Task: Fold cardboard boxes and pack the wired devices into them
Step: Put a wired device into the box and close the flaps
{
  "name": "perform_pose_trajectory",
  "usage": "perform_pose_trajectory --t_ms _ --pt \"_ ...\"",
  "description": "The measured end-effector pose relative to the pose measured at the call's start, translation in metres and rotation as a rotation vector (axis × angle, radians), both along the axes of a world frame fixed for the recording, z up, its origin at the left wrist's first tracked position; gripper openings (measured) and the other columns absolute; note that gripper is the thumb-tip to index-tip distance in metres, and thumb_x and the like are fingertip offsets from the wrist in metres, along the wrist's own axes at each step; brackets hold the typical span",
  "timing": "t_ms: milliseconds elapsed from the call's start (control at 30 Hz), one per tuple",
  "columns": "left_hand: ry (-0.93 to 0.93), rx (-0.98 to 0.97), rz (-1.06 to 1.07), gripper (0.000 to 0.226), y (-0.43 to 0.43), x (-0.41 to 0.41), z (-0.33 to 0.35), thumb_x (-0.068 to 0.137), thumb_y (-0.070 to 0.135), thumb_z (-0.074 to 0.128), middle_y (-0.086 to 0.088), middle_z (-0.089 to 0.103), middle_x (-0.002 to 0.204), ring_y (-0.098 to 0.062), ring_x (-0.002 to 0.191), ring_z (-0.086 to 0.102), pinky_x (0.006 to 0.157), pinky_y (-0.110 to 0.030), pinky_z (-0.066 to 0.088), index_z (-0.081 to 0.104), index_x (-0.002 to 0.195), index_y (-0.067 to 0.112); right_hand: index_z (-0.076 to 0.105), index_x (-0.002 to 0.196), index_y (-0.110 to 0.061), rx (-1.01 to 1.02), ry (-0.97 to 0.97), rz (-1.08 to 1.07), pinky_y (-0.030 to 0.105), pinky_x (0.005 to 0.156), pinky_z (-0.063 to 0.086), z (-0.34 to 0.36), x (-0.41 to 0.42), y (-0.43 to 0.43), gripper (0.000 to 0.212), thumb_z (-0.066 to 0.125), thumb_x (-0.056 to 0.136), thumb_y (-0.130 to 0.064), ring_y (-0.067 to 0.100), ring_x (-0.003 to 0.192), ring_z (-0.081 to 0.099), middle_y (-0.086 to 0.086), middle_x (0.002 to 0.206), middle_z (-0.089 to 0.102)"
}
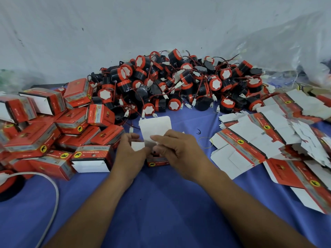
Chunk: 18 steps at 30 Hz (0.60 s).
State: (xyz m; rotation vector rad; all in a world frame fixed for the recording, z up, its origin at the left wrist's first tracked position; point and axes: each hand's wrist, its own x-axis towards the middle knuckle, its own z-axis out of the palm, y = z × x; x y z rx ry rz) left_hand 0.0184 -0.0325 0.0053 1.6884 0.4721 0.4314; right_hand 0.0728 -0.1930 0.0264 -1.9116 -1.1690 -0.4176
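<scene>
Near the middle of the blue table [161,208], both hands hold one small red box [158,161] that stands upright with its top open. Its tall white lid flap [155,125] stands up towards the far edge. The left hand [129,151] has its fingers curled and pinches the small white side flap [138,146] on the box's left. The right hand [179,152] is also curled, its thumb and forefinger gripping the lower part of the lid flap just above the opening. Between the two hands a bit of black and red shows inside the box, but what it is cannot be made out. A big heap of round black-and-red devices [179,83] with thin red and black wires and white plugs lies along the far edge, its nearest ones just beyond the lid flap. Folded boxes [53,126] are piled along the left edge, some closed and some with a white end open, and the nearest one is just beside the left wrist. Flat boxes [259,140] that are not yet folded are spread in overlapping layers along the right edge, white side mostly up. A yellow rubber band [205,142] lies on the cloth between the right hand and the flat boxes. A white cable [54,192] curves across the near left corner beside a black-and-red round thing [8,185] at the left edge. A pale sheet [125,33] hangs behind the far edge.
</scene>
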Motion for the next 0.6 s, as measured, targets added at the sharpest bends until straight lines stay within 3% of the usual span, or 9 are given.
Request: perform_pose_trajectory --t_ms 100,233,300,400,500,600 --pt "0.039 -0.009 0.034 0.044 -0.001 0.002 0.0 0.081 0.019 0.077 -0.007 0.061 0.116 -0.026 0.092 0.062 0.067 -0.033 0.048 0.051 0.116 0.025 0.074 0.104 -0.007 0.038 0.052 -0.019 0.022 0.066 0.047 -0.003 -0.004 0.005 0.014 0.068 0.093 -0.013 0.0 0.073 0.051 0.0 0.083 0.07" --pt "0.004 -0.019 0.075 0.033 -0.01 0.003 0.001 0.08 0.012 0.077 -0.004 0.069 0.094 -0.006 0.064 0.066 0.047 -0.015 0.046 0.058 0.106 0.017 0.069 0.093 -0.011 0.04 0.164 -0.083 0.026 0.064 0.049 -0.008 -0.005 0.011 0.013 0.073 0.091 -0.024 0.01 0.072 0.058 -0.003 0.083 0.068" --pt "-0.036 -0.017 0.065 0.029 -0.013 0.001 0.0 0.081 0.006 0.075 -0.002 0.07 0.09 0.003 0.067 0.067 0.049 -0.012 0.048 0.057 0.1 0.018 0.068 0.091 -0.012 0.023 0.201 -0.114 0.017 0.065 0.045 -0.01 -0.004 0.013 0.017 0.075 0.089 -0.027 0.006 0.072 0.054 -0.004 0.086 0.063" --pt "-0.092 0.064 -0.002 0.027 -0.013 -0.004 -0.002 0.083 0.008 0.073 0.001 0.068 0.092 -0.001 0.075 0.066 0.058 -0.014 0.05 0.057 0.101 0.019 0.072 0.095 -0.012 0.027 0.244 -0.166 0.009 0.067 0.038 -0.01 -0.001 0.012 0.016 0.077 0.087 -0.025 0.003 0.073 0.052 -0.004 0.084 0.063" --pt "-0.135 0.074 -0.046 0.02 -0.013 -0.008 -0.002 0.088 0.009 0.07 0.005 0.067 0.091 -0.007 0.079 0.065 0.064 -0.019 0.052 0.059 0.102 0.017 0.073 0.104 -0.014 0.026 0.309 -0.184 0.024 0.073 0.049 -0.006 0.0 0.009 0.017 0.076 0.089 -0.021 0.014 0.08 0.061 -0.004 0.084 0.067" --pt "-0.17 -0.011 -0.149 0.027 -0.015 -0.012 -0.001 0.092 -0.005 0.055 0.007 0.066 0.07 -0.006 0.06 0.058 0.052 -0.017 0.045 0.055 0.109 0.015 0.077 0.097 -0.012 -0.078 0.236 -0.19 0.038 0.075 0.049 -0.002 0.003 0.006 0.01 0.07 0.093 -0.018 0.019 0.081 0.062 0.002 0.087 0.069"
